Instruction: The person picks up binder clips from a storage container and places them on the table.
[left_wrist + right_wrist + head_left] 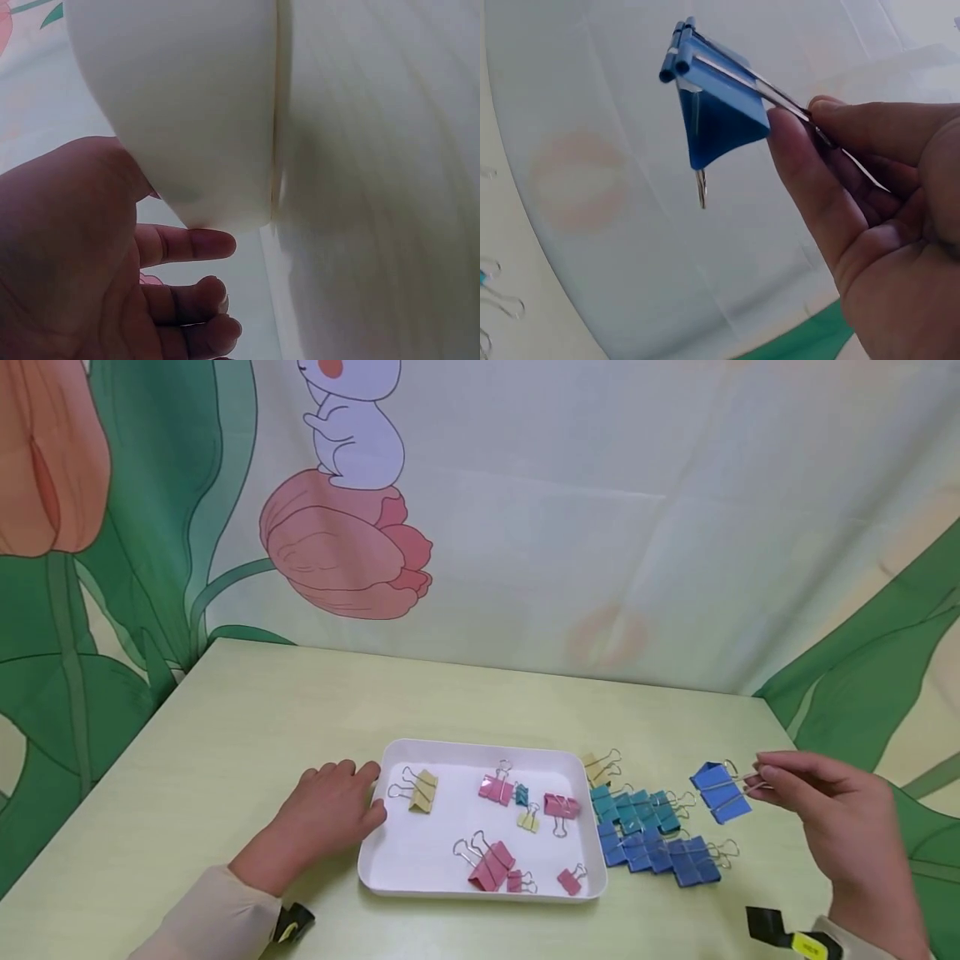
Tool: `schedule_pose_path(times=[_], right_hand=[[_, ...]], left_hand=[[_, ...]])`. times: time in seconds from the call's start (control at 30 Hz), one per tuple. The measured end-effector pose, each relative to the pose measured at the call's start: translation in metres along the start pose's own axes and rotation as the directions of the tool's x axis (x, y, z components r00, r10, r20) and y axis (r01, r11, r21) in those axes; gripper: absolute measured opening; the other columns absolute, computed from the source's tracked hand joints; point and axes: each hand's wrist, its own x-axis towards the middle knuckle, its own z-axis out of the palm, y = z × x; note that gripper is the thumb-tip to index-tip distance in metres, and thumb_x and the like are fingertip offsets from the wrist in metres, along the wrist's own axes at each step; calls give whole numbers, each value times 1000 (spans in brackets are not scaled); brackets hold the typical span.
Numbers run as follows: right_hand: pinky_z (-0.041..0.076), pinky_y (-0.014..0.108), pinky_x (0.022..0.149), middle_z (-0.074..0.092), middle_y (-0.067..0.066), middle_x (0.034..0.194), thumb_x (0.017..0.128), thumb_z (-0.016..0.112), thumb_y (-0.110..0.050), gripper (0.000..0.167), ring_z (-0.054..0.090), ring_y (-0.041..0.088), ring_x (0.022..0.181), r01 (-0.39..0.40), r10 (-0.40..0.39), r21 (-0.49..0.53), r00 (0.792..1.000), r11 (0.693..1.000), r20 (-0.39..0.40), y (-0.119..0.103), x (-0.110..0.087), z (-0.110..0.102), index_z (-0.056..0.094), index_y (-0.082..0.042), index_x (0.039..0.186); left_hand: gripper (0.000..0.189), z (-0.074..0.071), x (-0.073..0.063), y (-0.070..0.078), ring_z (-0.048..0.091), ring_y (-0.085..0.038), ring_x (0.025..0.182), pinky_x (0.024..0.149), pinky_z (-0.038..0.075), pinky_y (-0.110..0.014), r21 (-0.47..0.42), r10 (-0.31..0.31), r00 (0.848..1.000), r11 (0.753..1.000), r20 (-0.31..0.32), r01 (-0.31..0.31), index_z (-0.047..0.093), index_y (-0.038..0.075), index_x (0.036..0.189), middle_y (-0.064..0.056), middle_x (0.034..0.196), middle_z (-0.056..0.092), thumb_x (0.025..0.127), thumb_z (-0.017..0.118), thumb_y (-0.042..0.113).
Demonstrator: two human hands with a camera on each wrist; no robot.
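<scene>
My right hand (843, 810) pinches a large blue binder clip (722, 792) by its wire handle, holding it up at the right of the tray. In the right wrist view the blue clip (720, 105) hangs out past the thumb and index finger, its other wire handle pointing down. At the tray's left side, my left hand (330, 806) holds the white tray (420, 878), thumb over the rim. In the left wrist view the tray wall (187, 97) hides most of that thumb, and the other fingers are loosely bent.
Inside the tray lie pink clips (491, 866), yellow clips (423, 792) and a small teal clip (521, 793). Right of it are a row of teal clips (633, 810), a row of blue clips (652, 853) and a yellow clip (597, 768). A printed curtain (562, 527) hangs behind the table.
</scene>
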Motion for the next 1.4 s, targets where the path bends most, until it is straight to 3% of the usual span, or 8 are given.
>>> schedule_pose_path(times=[0.33, 0.63, 0.87, 1.1, 1.4], right_hand=[[55, 19, 69, 73, -6, 86, 88, 66, -3, 17, 71, 7, 74, -157, 139, -88, 975, 984, -175, 10, -2, -27, 72, -3, 104], [54, 18, 68, 73, -6, 84, 87, 67, -7, 19, 71, 6, 72, -188, 160, -104, 959, 977, -234, 16, -3, -38, 71, -1, 104], [54, 18, 69, 72, -7, 86, 87, 68, -8, 17, 71, 5, 75, -234, 211, -71, 948, 970, -238, 22, -4, -48, 72, -4, 103], [55, 20, 69, 72, -6, 86, 89, 65, -3, 14, 71, 6, 74, -242, 234, -19, 953, 970, -192, 33, -6, -56, 73, -8, 98], [55, 21, 69, 72, -7, 84, 90, 65, -8, 11, 72, 9, 74, -321, 311, -72, 942, 944, -124, 49, -4, -65, 73, -10, 97]], left_hand=[[35, 5, 1, -3, 52, -26, 75, 69, 40, -44, -21, 9, 1000, 1000, -16, -9, 58, 6, 112, -8, 83, 56, 87, 52, 30], [35, 5, 1, -3, 50, -24, 71, 67, 39, -42, -18, 15, 1000, 1000, -23, -15, 58, 6, 112, -7, 81, 55, 87, 52, 30], [36, 4, 0, -1, 53, -25, 73, 69, 41, -45, -14, 14, 1000, 1000, -12, -14, 58, 6, 114, -9, 84, 57, 87, 52, 29], [36, 2, 0, 0, 54, -25, 73, 69, 41, -45, -12, 16, 1000, 1000, 0, -16, 58, 6, 115, -9, 85, 58, 88, 52, 29], [37, -1, -1, 0, 55, -26, 74, 71, 42, -47, -23, 2, 1000, 1000, 20, -1, 58, 5, 117, -10, 87, 58, 88, 52, 29]])
